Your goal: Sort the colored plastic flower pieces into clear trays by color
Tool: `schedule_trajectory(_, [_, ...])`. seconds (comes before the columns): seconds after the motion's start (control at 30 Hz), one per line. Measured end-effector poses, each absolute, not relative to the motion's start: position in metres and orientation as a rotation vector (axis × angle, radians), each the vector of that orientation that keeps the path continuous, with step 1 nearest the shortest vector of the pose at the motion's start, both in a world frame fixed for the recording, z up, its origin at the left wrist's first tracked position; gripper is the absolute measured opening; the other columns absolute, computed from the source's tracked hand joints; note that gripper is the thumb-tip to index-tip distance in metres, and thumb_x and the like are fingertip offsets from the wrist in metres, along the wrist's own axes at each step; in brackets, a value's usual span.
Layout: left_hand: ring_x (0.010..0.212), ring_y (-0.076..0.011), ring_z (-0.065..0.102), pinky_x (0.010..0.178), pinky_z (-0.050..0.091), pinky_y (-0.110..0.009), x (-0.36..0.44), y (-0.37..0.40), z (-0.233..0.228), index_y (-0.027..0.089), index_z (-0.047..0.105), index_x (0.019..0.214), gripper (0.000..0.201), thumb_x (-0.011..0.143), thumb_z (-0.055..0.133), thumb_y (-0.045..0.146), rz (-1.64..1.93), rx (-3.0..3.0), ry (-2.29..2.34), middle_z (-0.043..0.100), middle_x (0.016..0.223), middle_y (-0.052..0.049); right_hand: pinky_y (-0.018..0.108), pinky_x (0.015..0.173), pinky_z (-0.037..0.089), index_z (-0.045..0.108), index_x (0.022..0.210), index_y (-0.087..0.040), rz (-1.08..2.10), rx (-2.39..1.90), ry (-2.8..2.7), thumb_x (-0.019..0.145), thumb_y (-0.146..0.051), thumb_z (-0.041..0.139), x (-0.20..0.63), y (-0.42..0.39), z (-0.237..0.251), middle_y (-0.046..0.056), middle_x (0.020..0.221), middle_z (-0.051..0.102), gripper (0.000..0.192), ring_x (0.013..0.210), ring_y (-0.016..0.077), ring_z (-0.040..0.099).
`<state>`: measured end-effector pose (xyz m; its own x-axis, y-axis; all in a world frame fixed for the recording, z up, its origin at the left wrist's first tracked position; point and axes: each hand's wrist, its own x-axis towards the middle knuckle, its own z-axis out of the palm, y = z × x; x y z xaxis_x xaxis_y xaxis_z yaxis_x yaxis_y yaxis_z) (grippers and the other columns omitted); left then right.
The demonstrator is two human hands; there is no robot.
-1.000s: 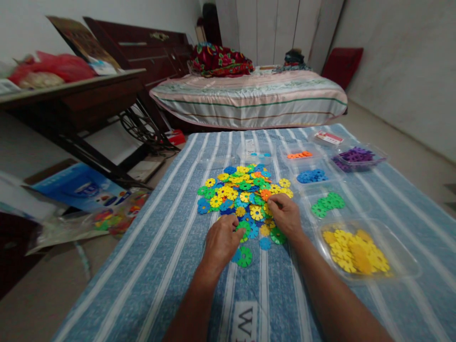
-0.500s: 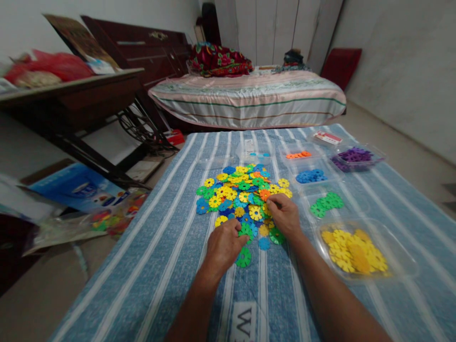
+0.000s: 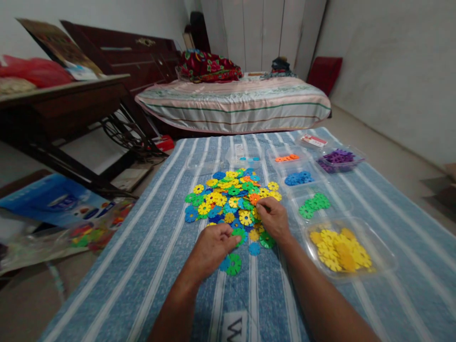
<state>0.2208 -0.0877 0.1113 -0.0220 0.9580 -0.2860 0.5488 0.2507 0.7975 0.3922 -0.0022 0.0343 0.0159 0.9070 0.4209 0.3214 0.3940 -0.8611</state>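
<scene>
A heap of flat, notched plastic discs (image 3: 231, 197) in yellow, green, blue and orange lies on the blue striped cloth (image 3: 156, 247). My left hand (image 3: 210, 247) rests knuckles-up on the heap's near edge. Its curled fingertips touch a green disc (image 3: 239, 233), and I cannot see whether they grip it. Another green disc (image 3: 234, 264) lies loose just right of that hand. My right hand (image 3: 273, 219) sits on the heap's right side, thumb and forefinger pinched on a yellow disc (image 3: 255, 214).
Clear trays stand to the right: yellow discs (image 3: 338, 249) nearest, then green (image 3: 314, 204), blue (image 3: 298, 178), orange (image 3: 287, 157) and purple (image 3: 337, 159). A bed (image 3: 235, 102) lies beyond the cloth. A dark wooden table (image 3: 60, 102) and bags on the floor are at left.
The view has swung a little to the right, so everything sits further left in frame. Both hands stay on the heap; the left hand has drawn slightly nearer to me.
</scene>
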Motion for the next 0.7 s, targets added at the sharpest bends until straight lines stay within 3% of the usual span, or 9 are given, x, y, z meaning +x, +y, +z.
schedule_trajectory(0.1, [0.048,-0.0095,0.042,0.048,0.028,-0.023,0.23,-0.08,0.121,0.019,0.049,0.062,0.025,0.07,0.057,0.041,0.642,1.373,1.637,0.046,0.053,0.005,0.028,0.068,0.042,0.063,0.068,-0.021,0.654,-1.13,-1.535,0.08,-0.024,0.051,0.391,-0.001,0.035,0.0,0.069,0.059,0.017,0.069,0.0156,0.055])
schedule_trajectory(0.23, [0.047,-0.0087,0.04,0.047,0.027,-0.022,0.245,-0.065,0.129,0.019,0.047,0.059,0.023,0.07,0.057,0.037,0.708,1.456,1.619,0.043,0.051,0.006,0.028,0.069,0.042,0.063,0.068,-0.021,0.653,-1.13,-1.533,0.08,-0.023,0.05,0.389,0.0,0.034,0.0,0.069,0.06,0.017,0.07,0.0157,0.055])
schedule_trajectory(0.43, [0.051,-0.0106,0.046,0.049,0.033,-0.022,0.283,-0.028,0.143,0.017,0.056,0.057,0.017,0.071,0.057,0.027,0.778,1.679,1.581,0.051,0.051,0.004,0.028,0.064,0.044,0.064,0.068,-0.021,0.705,-1.134,-1.512,0.076,-0.028,0.055,0.388,0.001,0.032,0.002,0.069,0.062,0.014,0.069,0.0178,0.058])
schedule_trajectory(0.53, [0.056,-0.0126,0.054,0.054,0.041,-0.023,0.313,-0.008,0.154,0.016,0.065,0.072,0.01,0.072,0.057,0.022,0.84,1.733,1.452,0.058,0.056,0.002,0.031,0.068,0.048,0.068,0.078,-0.021,0.719,-1.129,-1.464,0.078,-0.03,0.053,0.387,0.001,0.032,0.005,0.077,0.067,0.017,0.075,0.0215,0.063])
schedule_trajectory(0.63, [0.07,-0.0144,0.063,0.064,0.048,-0.024,0.331,0.003,0.163,0.016,0.069,0.094,0.024,0.072,0.061,0.022,0.847,1.758,1.384,0.069,0.075,-0.002,0.034,0.075,0.05,0.069,0.087,-0.022,0.669,-1.125,-1.425,0.076,-0.028,0.055,0.386,0.001,0.032,0.006,0.08,0.069,0.019,0.083,0.0244,0.064])
schedule_trajectory(0.7, [0.076,-0.0151,0.064,0.069,0.049,-0.024,0.329,0.002,0.164,0.016,0.07,0.095,0.025,0.073,0.061,0.024,0.842,1.774,1.38,0.071,0.082,-0.003,0.032,0.072,0.05,0.069,0.085,-0.022,0.668,-1.138,-1.448,0.077,-0.028,0.055,0.387,0.001,0.032,0.005,0.076,0.068,0.017,0.08,0.0234,0.063])
